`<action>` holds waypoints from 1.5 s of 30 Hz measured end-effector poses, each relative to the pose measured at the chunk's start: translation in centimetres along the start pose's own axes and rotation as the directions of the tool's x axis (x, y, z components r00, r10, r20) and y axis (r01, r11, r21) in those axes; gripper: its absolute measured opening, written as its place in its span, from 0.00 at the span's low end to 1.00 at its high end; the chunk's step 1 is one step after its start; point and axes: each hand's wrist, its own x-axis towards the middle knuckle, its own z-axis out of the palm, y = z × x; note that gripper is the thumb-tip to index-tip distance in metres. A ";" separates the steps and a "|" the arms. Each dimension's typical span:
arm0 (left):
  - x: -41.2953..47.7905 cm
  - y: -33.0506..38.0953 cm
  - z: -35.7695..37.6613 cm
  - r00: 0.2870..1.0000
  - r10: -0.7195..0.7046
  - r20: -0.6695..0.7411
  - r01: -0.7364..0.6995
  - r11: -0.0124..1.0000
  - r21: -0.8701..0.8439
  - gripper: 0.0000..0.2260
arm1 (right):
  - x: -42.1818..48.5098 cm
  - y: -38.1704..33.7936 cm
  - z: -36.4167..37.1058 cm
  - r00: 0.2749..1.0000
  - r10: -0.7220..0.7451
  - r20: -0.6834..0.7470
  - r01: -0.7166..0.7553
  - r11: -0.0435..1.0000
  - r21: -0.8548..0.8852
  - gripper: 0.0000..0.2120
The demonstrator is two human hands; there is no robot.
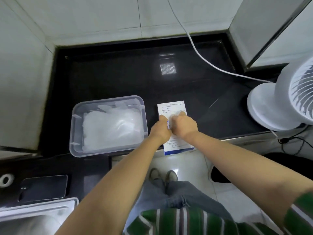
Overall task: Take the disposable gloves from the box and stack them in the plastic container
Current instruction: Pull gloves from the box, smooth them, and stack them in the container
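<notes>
The left hand grips the box edge; the right hand curls over its top (what it holds, I cannot tell). Gloves fill 1 container just beside.

I'm viewing black glossy countertop filling corner, pale tiled walls rising behind and at left. Overhead light reflecting on stone. White fan standing right, white cable trailing across. Pale floor tiles shining below.

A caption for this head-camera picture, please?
Left hand and right hand on the glove box, beside a plastic container holding gloves.
</notes>
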 end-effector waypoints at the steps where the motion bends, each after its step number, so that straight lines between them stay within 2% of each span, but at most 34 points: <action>1: 0.2 0.0 0.1 1.000 -0.012 0.005 0.012 1.000 -0.010 0.16 | 0.1 0.0 -0.1 1.000 0.012 -0.015 -0.011 1.000 0.012 0.09; 4: 0.8 0.1 0.1 0.998 -0.052 0.035 0.052 0.998 -0.022 0.17 | 0.3 0.4 -0.3 0.996 0.050 -0.068 -0.041 0.991 0.127 0.08; 8: 1.4 0.1 0.0 0.995 -0.075 0.062 0.077 0.997 -0.023 0.17 | 0.8 1.4 -0.5 0.996 0.091 -0.023 -0.075 0.920 0.385 0.10; 11: 1.5 0.3 0.0 0.996 -0.076 0.039 0.077 0.997 -0.009 0.19 | 0.9 1.9 -1.7 0.999 0.010 0.043 -0.036 0.727 0.686 0.13; 14: 1.3 0.6 0.3 0.997 -0.077 0.010 0.076 0.996 0.035 0.22 | 0.9 2.5 -3.3 0.999 0.020 0.036 -0.041 0.414 0.910 0.08; 15: 1.3 0.6 0.4 0.997 -0.078 0.008 0.078 0.996 0.036 0.22 | 1.0 2.7 -3.7 0.999 0.040 0.023 -0.035 0.335 0.942 0.07; 17: 1.3 0.7 0.5 0.997 -0.081 0.003 0.081 0.996 0.033 0.22 | 1.2 3.2 -4.3 0.996 0.076 0.036 -0.056 0.279 0.959 0.09; 20: 1.5 0.7 0.5 0.996 -0.088 0.000 0.088 0.995 0.044 0.23 | 1.1 3.7 -4.5 0.971 0.071 0.228 -0.238 0.382 0.893 0.19; 21: 1.5 0.7 0.5 0.996 -0.090 0.002 0.090 0.995 0.050 0.23 | 1.1 3.8 -4.2 0.960 0.070 0.271 -0.273 0.440 0.856 0.19; 22: 1.5 0.7 0.3 0.996 -0.091 0.006 0.091 0.994 0.057 0.23 | 1.1 4.0 -4.0 0.959 0.074 0.274 -0.275 0.478 0.834 0.14; 23: 1.4 0.8 0.3 0.996 -0.091 0.016 0.090 0.994 0.059 0.23 | 1.0 4.0 -4.0 0.967 0.082 0.242 -0.251 0.469 0.846 0.08; 24: 1.2 0.8 0.1 0.996 -0.086 0.025 0.085 0.995 0.048 0.22 | 0.8 4.0 -4.1 0.978 0.080 0.194 -0.209 0.415 0.886 0.05; 25: 1.2 0.8 0.0 0.996 -0.086 0.038 0.085 0.996 0.021 0.21 | 0.8 4.0 -4.4 0.987 0.072 0.142 -0.157 0.316 0.936 0.05; 27: 1.2 0.7 -0.3 0.992 -0.105 0.065 0.110 0.991 -0.074 0.19 | 0.8 4.1 -5.4 0.999 0.040 0.030 -0.035 0.112 0.993 0.08; 28: 1.2 0.7 -0.5 0.989 -0.123 0.082 0.134 0.980 -0.146 0.17 | 0.8 4.1 -6.0 1.000 0.023 -0.009 0.008 0.063 0.998 0.10; 30: 1.2 1.0 -1.0 0.985 -0.156 0.077 0.173 0.916 -0.362 0.13 | 0.7 4.1 -6.6 0.999 -0.021 -0.032 0.033 0.067 0.997 0.11; 32: 0.7 1.8 -1.9 0.983 -0.183 0.013 0.150 0.758 -0.635 0.10 | 0.5 4.2 -6.5 0.998 -0.055 -0.020 0.026 0.115 0.993 0.10; 34: -0.1 2.5 -3.0 0.976 -0.202 -0.082 0.050 0.575 -0.817 0.15 | 0.3 3.9 -5.6 1.000 -0.023 -0.001 0.005 0.151 0.989 0.13; 35: -0.5 2.7 -3.6 0.974 -0.205 -0.098 0.021 0.509 -0.860 0.21 | 0.2 3.7 -5.1 1.000 0.010 0.013 -0.014 0.163 0.986 0.15; 36: -0.8 3.1 -4.0 0.976 -0.196 -0.099 0.009 0.485 -0.875 0.25 | 0.0 3.4 -4.8 0.999 0.038 0.022 -0.028 0.179 0.983 0.17; 37: -1.0 3.2 -4.3 0.978 -0.181 -0.102 0.008 0.524 -0.852 0.27 | -0.1 3.0 -4.6 0.999 0.048 0.020 -0.029 0.205 0.978 0.18; 40: -1.0 3.2 -4.0 0.978 -0.164 -0.131 0.034 0.739 -0.673 0.17 | -0.7 2.0 -4.5 0.999 -0.001 -0.036 0.034 0.350 0.936 0.16; 42: -1.2 2.9 -3.6 0.957 -0.212 -0.200 0.023 0.737 -0.676 0.08 | -1.1 1.5 -4.4 0.997 -0.054 -0.057 0.074 0.407 0.910 0.14; 43: -1.1 2.6 -3.6 0.934 -0.226 -0.279 -0.019 0.745 -0.667 0.04 | -1.2 1.2 -4.5 0.996 -0.063 -0.062 0.083 0.416 0.906 0.13; 45: -1.3 1.9 -3.8 0.880 -0.186 -0.438 -0.110 0.816 -0.568 0.02 | -1.3 0.9 -4.4 0.996 -0.057 -0.071 0.089 0.425 0.901 0.11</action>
